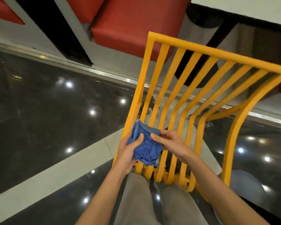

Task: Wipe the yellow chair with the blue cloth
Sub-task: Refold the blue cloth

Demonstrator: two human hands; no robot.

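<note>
Low in the centre of the frame, the crumpled blue cloth is bunched between both hands over the yellow slatted metal chair. The left hand cups it, thumb pressing; the right hand pinches its edge.

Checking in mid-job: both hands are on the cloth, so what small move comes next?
Probably press the bunched blue cloth onto the yellow chair's nearest slat: both the left hand and right hand hold it just above the seat, not yet wiping.
</note>
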